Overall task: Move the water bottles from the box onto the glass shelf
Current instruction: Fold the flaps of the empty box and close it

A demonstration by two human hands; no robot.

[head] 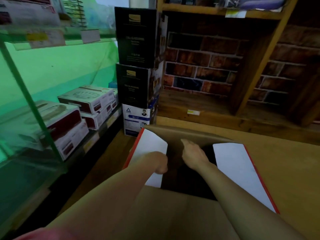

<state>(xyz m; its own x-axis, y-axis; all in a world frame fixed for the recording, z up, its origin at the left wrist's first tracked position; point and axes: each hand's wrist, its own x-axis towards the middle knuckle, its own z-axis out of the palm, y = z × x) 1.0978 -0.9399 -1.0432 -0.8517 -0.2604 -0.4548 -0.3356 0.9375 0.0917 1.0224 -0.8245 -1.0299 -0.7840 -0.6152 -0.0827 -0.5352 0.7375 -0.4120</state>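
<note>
An open cardboard box [183, 135] with white, red-edged side flaps sits right below me. Its inside is dark and no water bottles can be made out in it. My left hand [160, 163] dips over the edge of the left flap [149, 149], fingers curled down and hidden inside. My right hand [192, 153] reaches into the dark opening, palm down, its fingertips toward the far brown flap. Whether either hand holds anything is hidden. The glass shelf [43, 37] with green-tinted panes stands at the left.
Red-and-white product boxes [86, 99] lie on the lower glass shelf. Black cartons [136, 35] are stacked on a white one [136, 118] behind the box. A wooden shelf unit [251, 70] with a brick-pattern back stands to the right.
</note>
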